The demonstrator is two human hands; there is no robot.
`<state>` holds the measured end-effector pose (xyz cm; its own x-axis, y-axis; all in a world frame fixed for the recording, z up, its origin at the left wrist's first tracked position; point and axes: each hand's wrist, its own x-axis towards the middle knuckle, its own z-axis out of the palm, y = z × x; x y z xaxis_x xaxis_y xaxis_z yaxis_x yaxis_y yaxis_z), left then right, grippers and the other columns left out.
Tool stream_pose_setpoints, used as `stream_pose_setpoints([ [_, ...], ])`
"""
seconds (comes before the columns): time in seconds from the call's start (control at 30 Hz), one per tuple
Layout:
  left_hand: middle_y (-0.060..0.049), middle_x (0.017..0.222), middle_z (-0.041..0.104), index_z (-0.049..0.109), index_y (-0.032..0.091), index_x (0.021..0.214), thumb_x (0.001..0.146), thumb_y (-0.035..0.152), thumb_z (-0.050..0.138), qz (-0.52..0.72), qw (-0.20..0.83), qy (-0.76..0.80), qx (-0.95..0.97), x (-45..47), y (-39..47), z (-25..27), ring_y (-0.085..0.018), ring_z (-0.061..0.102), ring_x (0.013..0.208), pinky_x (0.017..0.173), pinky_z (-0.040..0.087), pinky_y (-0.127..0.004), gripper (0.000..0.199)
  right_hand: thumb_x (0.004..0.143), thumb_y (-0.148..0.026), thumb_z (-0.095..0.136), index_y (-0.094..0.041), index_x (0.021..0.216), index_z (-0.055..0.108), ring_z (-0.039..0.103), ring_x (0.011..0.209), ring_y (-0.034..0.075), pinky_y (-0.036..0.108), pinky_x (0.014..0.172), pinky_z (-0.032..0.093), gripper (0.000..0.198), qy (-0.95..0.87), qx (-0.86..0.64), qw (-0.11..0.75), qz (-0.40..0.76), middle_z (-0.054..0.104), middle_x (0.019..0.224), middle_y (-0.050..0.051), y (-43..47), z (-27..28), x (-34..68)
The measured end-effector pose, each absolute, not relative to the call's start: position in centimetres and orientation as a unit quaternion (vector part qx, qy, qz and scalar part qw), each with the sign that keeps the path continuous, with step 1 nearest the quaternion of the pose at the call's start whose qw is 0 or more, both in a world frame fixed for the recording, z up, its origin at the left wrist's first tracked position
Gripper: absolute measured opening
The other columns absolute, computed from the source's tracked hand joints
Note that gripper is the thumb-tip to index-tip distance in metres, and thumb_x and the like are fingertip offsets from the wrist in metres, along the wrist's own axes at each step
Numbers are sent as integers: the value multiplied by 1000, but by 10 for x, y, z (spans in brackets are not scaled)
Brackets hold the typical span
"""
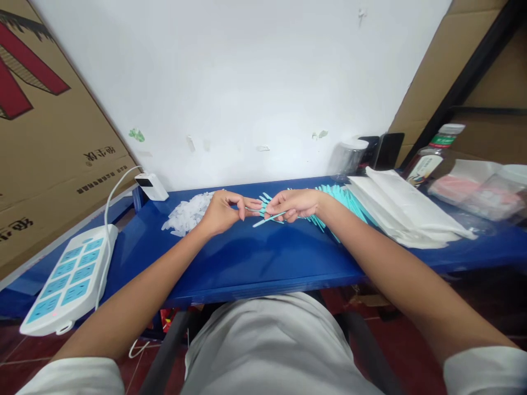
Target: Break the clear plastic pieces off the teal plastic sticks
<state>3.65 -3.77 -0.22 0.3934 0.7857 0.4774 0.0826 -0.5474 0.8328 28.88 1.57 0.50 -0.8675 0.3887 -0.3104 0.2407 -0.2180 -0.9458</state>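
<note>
Over the middle of the blue table, my left hand (224,211) has its thumb and a finger bent together, other fingers reaching toward my right hand. What it pinches is too small to make out. My right hand (295,203) is closed on a thin turquoise stick (268,219), which slants down to the left from its fingertips. Several more turquoise tips (265,197) show between the two hands. Beside my left hand lies a heap of small translucent white pieces (186,215). A pile of turquoise sticks (348,202) lies behind my right wrist, partly hidden by it.
A white power strip (68,280) with a cable is at the left, near a small white device (152,186). At the right are white bags (405,211), a clear jar (349,156), a labelled bottle (430,156) and a clear container (500,192). The wall rises behind the table (263,263).
</note>
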Motion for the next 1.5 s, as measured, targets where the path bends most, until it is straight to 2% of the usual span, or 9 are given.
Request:
stream_pose_setpoints([
  [0.2, -16, 86, 80, 61, 17, 51, 71, 51, 90, 445, 403, 295, 744, 41, -42, -4, -34, 77, 101, 84, 66, -45, 49, 86, -41, 84, -8, 104, 74, 27, 47, 0, 12, 39, 24, 39, -638, -248, 44, 728, 55, 73, -2, 12, 5, 284],
  [0.4, -15, 140, 66, 75, 19, 93, 89, 40, 74, 412, 158, 350, 826, 19, -22, 1, -30, 67, 120, 94, 58, -41, 21, 88, -39, 82, -11, 97, 73, 32, 48, 2, 16, 41, 26, 31, -675, -341, 163, 634, 64, 82, 4, 17, 10, 290],
  [0.5, -12, 124, 72, 73, 20, 103, 96, 36, 64, 370, 4, 413, 832, -2, -7, 0, -27, 67, 109, 93, 54, -41, 19, 94, -35, 75, -12, 90, 70, 41, 54, 5, 18, 45, 30, 24, -695, -420, 235, 534, 69, 88, 7, 20, 6, 291],
  [0.6, -9, 103, 75, 72, 20, 99, 97, 36, 60, 297, -64, 465, 831, -17, 3, -2, -27, 68, 97, 88, 51, -40, 20, 98, -32, 67, -15, 83, 65, 56, 64, 10, 20, 50, 33, 23, -709, -459, 280, 456, 71, 84, 6, 22, -2, 288],
  [0.87, -8, 104, 77, 74, 22, 101, 97, 41, 58, 240, -54, 479, 843, -16, 6, -10, -27, 68, 96, 82, 49, -37, 25, 99, -22, 60, -18, 74, 55, 73, 78, 17, 22, 57, 37, 26, -732, -544, 288, 292, 71, 81, 5, 25, -10, 282],
  [1.0, -8, 106, 78, 75, 22, 101, 97, 41, 58, 209, -56, 494, 842, -17, 4, -6, -27, 69, 98, 81, 48, -35, 26, 100, -24, 60, -17, 80, 61, 71, 72, 17, 23, 58, 40, 21, -753, -573, 225, 232, 76, 83, 7, 24, -8, 284],
  [1.17, -8, 100, 78, 76, 22, 99, 94, 43, 62, 135, -72, 565, 810, -25, 0, 10, -27, 70, 91, 71, 45, -32, 26, 96, -30, 64, -17, 84, 73, 72, 87, 23, 26, 66, 41, 20, -777, -601, 169, 82, 79, 86, 11, 24, -7, 283],
  [1.4, -6, 84, 77, 75, 23, 89, 86, 45, 70, 69, -57, 616, 783, -47, 5, 21, -24, 68, 76, 60, 38, -30, 23, 91, -22, 68, -18, 96, 79, 72, 91, 21, 25, 69, 43, 12, -785, -586, 159, 126, 80, 101, 9, 23, -9, 283],
  [1.5, -6, 75, 74, 73, 21, 78, 85, 54, 69, 104, 4, 586, 804, -44, 3, 20, -21, 64, 66, 57, 38, -30, 34, 91, -20, 67, -16, 97, 78, 72, 88, 21, 25, 69, 44, 13, -792, -569, 161, 151, 80, 100, 10, 24, -10, 282],
])
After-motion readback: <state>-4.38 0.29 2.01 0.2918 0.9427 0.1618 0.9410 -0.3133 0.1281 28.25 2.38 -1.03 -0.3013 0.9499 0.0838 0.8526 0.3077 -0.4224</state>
